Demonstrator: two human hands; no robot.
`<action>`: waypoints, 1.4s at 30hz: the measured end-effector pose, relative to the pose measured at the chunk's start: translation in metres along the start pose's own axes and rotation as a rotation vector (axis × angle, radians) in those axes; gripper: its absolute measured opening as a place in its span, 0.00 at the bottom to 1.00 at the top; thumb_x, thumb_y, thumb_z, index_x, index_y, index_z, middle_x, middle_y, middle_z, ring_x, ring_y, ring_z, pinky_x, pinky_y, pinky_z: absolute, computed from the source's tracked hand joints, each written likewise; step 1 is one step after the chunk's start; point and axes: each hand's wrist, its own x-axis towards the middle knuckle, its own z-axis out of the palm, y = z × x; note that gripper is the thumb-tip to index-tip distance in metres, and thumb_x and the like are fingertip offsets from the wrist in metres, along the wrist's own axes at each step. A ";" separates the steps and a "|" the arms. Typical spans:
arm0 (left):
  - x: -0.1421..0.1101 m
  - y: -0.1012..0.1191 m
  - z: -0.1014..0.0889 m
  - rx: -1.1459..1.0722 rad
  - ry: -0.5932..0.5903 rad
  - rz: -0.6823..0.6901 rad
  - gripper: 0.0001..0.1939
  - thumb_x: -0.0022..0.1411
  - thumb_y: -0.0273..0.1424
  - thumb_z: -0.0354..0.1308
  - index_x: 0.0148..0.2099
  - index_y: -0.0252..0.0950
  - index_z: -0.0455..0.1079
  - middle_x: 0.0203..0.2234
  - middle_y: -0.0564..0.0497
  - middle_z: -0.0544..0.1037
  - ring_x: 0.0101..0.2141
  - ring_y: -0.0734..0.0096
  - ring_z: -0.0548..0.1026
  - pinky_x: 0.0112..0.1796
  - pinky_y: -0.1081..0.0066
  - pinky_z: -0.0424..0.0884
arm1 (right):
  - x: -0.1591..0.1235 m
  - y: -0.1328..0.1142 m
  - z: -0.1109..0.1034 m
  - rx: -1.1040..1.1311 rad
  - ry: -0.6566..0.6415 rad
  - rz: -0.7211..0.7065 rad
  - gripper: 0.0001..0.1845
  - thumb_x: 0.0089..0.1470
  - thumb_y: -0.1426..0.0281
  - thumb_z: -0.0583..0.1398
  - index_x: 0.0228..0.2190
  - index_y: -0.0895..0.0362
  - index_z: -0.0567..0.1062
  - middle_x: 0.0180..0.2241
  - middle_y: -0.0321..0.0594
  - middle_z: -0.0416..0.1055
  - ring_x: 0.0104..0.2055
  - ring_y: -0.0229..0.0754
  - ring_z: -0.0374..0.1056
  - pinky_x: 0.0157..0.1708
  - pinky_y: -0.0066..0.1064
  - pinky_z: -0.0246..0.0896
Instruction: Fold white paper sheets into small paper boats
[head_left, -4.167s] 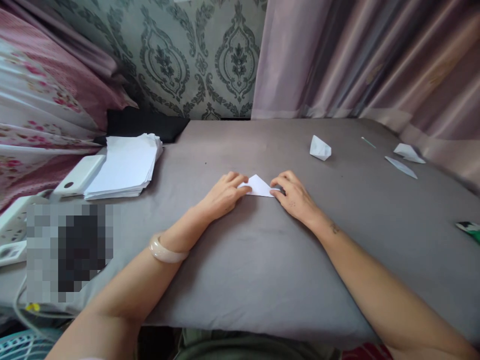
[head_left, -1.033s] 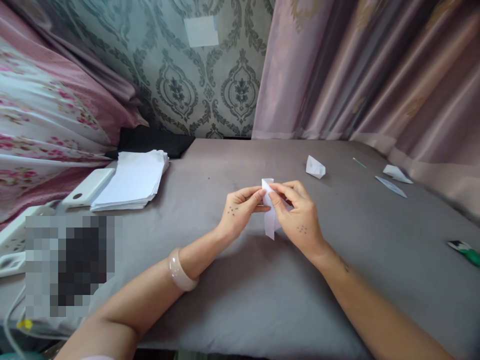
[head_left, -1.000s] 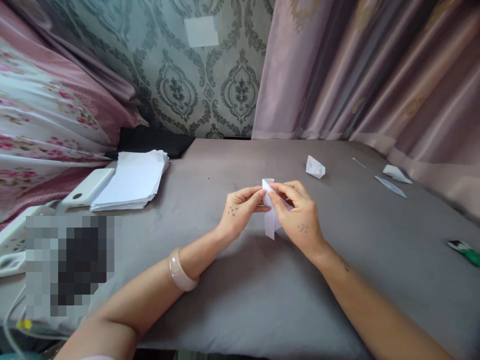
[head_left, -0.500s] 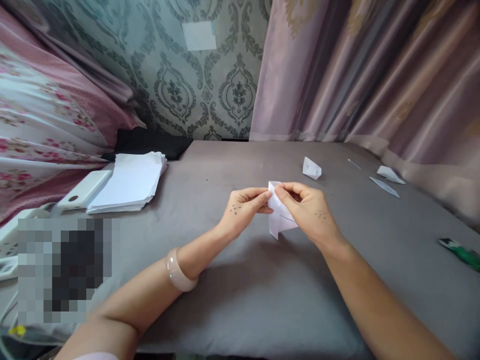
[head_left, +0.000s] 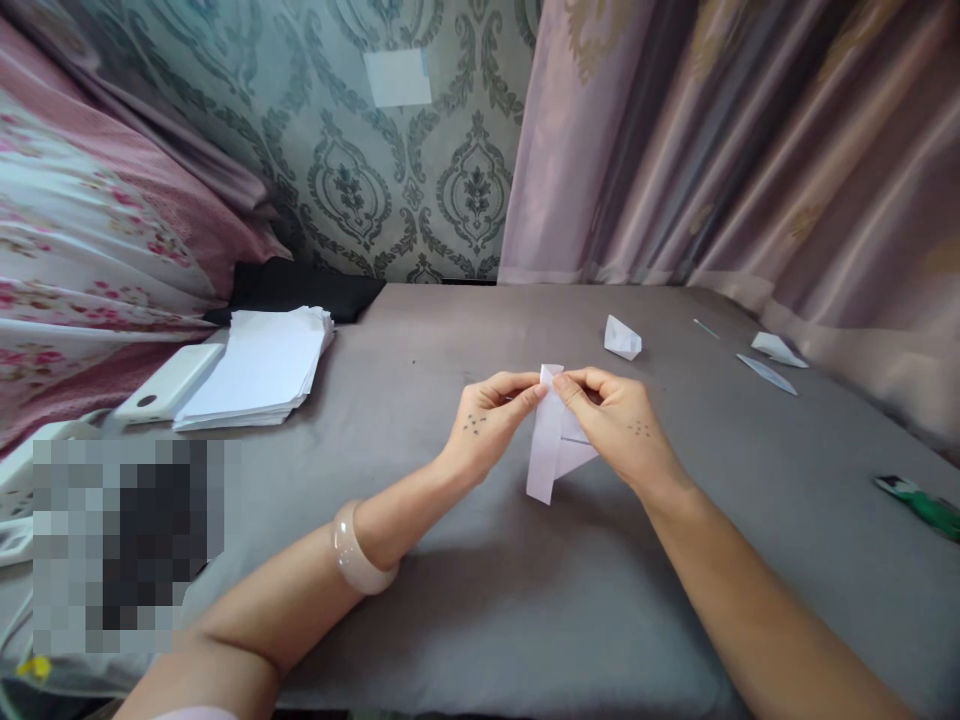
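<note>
A folded piece of white paper (head_left: 546,450) is held up between both hands, just above the grey cloth. Its left side shows a long narrow strip hanging down, with a wider folded layer and a dark slit to the right. My left hand (head_left: 491,420) pinches the strip's upper left edge between thumb and fingers. My right hand (head_left: 622,415) pinches the top from the right, its thumb close to the left thumb. The right hand covers part of the paper's right side.
A stack of white paper (head_left: 251,365) lies at left beside a white box-like device (head_left: 171,382) and a black cloth (head_left: 300,288). Folded paper pieces (head_left: 622,338) (head_left: 778,349), a flat pointed piece (head_left: 766,373) and a green object (head_left: 926,508) lie at right.
The paper's left strip now hangs longer and flatter toward me, where a shorter pointed flap showed before. The left hand has shifted slightly right; the right hand has hardly moved.
</note>
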 end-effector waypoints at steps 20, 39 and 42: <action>0.004 -0.005 -0.002 -0.221 0.051 -0.137 0.10 0.53 0.37 0.66 0.30 0.34 0.77 0.21 0.54 0.71 0.24 0.79 0.65 0.29 0.74 0.62 | 0.002 0.004 0.001 0.386 -0.249 0.210 0.19 0.45 0.56 0.67 0.34 0.56 0.76 0.33 0.40 0.77 0.33 0.41 0.72 0.35 0.34 0.68; 0.006 -0.005 -0.007 -0.220 0.073 -0.242 0.09 0.49 0.33 0.67 0.30 0.31 0.76 0.21 0.52 0.72 0.23 0.78 0.67 0.24 0.75 0.62 | -0.005 0.007 0.013 0.196 -0.081 -0.028 0.14 0.51 0.62 0.64 0.39 0.54 0.81 0.32 0.39 0.78 0.34 0.41 0.73 0.37 0.35 0.69; 0.007 -0.007 -0.009 -0.229 0.080 -0.250 0.08 0.48 0.31 0.66 0.29 0.31 0.76 0.19 0.53 0.71 0.21 0.79 0.66 0.24 0.75 0.62 | -0.007 0.006 0.014 0.053 -0.044 -0.144 0.12 0.53 0.64 0.62 0.40 0.53 0.81 0.31 0.37 0.75 0.32 0.38 0.70 0.35 0.32 0.67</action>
